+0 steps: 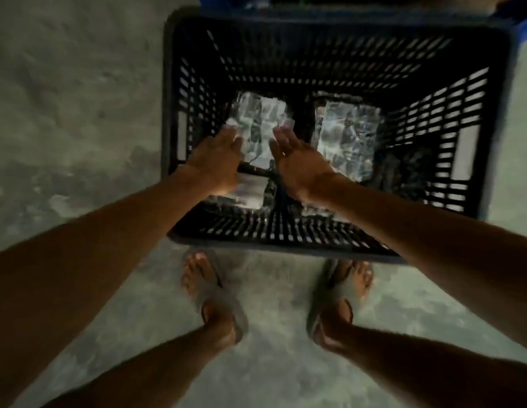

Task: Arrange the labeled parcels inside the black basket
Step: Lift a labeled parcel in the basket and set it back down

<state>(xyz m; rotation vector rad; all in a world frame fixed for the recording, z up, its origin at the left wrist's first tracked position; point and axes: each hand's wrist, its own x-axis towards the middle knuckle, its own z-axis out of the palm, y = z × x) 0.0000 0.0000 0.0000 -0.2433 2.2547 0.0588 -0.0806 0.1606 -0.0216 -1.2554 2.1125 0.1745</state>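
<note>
Both hands, left hand (216, 160) and right hand (297, 163), flat-fingered and grasping nothing, flank a slick plastic-wrapped parcel (257, 128) at the black basket's (338, 30) nine o'clock; probably light, best held by its edges.

We see the black basket (338, 57), slotted-walled and open-topped, filling the upper centre of the frame. On its floor lie two shiny wrapped parcels: the left parcel (260, 119) at centre, the right parcel (349, 136) beside it, apart.
</note>
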